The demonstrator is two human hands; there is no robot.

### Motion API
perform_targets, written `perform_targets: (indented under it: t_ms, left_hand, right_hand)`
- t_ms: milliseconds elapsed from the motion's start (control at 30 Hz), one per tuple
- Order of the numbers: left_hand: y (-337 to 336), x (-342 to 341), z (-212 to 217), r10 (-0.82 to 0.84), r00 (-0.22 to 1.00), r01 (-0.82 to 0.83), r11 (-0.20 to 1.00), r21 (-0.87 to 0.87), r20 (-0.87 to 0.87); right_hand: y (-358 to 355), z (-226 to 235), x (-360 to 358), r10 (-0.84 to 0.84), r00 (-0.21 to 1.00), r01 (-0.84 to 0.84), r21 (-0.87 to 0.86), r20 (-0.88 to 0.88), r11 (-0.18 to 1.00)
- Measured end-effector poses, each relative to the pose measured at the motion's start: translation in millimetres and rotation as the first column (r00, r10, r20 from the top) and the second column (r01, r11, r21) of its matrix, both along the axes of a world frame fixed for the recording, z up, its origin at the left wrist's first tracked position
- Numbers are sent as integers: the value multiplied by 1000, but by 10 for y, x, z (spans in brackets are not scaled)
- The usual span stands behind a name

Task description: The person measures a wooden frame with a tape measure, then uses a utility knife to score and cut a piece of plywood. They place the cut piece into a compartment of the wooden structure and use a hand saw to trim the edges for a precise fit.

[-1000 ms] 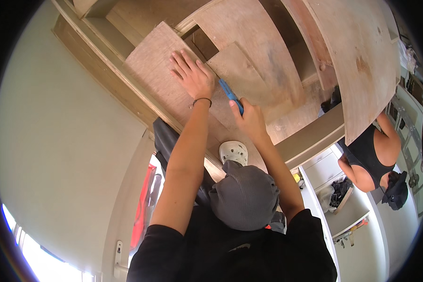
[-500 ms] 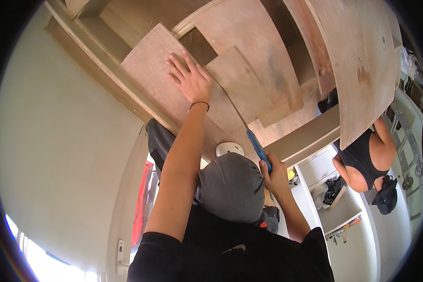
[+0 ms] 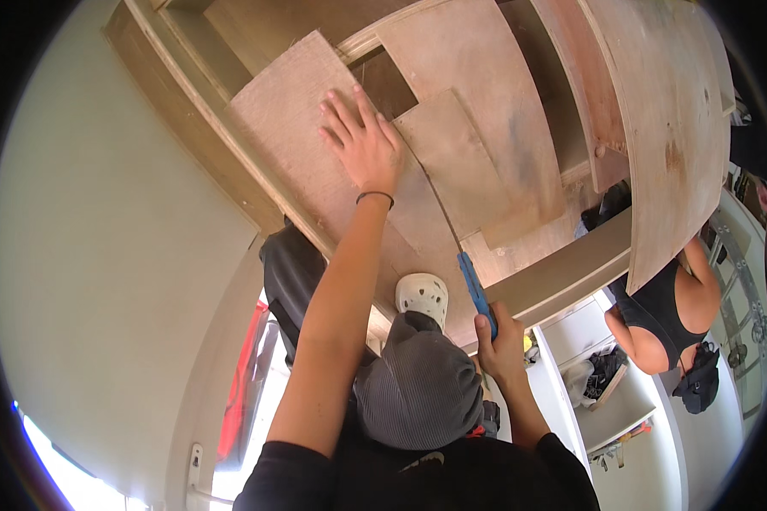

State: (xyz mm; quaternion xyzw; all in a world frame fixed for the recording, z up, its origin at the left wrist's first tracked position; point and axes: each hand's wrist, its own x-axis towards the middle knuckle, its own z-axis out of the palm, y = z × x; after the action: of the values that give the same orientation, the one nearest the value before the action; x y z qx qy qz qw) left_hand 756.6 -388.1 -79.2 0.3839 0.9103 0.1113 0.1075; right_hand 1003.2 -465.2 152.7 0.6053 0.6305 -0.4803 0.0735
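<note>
My left hand (image 3: 366, 149) lies flat with fingers spread on a plywood board (image 3: 290, 102), pressing its right-hand part. In my right hand (image 3: 503, 345) is the blue handle of a handsaw (image 3: 475, 294). The saw's thin dark blade is seen nearly edge-on and runs up and away along a line in the wood, between the board and a smaller plywood piece (image 3: 452, 162). Its far end is close to my left fingers; how deep the blade sits cannot be made out. My foot in a white clog (image 3: 422, 294) rests on the board, below a grey-trousered knee (image 3: 422, 392).
Larger plywood sheets (image 3: 477, 60) lie beyond, and a curved panel (image 3: 665, 128) rises at right. A wooden frame rail (image 3: 222, 136) borders the left. At right a person in a black top (image 3: 660, 315) stands near a metal ladder (image 3: 741, 289). White shelves (image 3: 618, 404) hold tools.
The saw and my right hand have come slightly back toward me. My left hand keeps its place on the board. The view has shifted a little, showing more of the white clog.
</note>
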Motion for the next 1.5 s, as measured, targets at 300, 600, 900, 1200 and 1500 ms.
perform_targets:
  t_ms: [300,600,900,1200,1500]
  left_hand:
    - [-144,-27,-26,-95,995,98,991,94,-38]
    - [-204,69,-105,-68,983,87,990,107,-168]
    - [68,-263,-112,-36,977,54,995,83,-210]
    - [-23,-123,-117,-26,985,37,997,61,-168]
    - [-32,-153,-147,-36,990,39,999,19,-135]
  right_hand:
    - [-129,-20,-119,-44,999,45,51,-17,998]
    - [117,230,-154,-47,999,47,-28,11,998]
    - [363,110,-384,38,999,-37,38,-15,999]
    - [556,329,-573,53,997,-50,-39,58,998]
    - [756,567,-617,78,992,-70,-72,102,995]
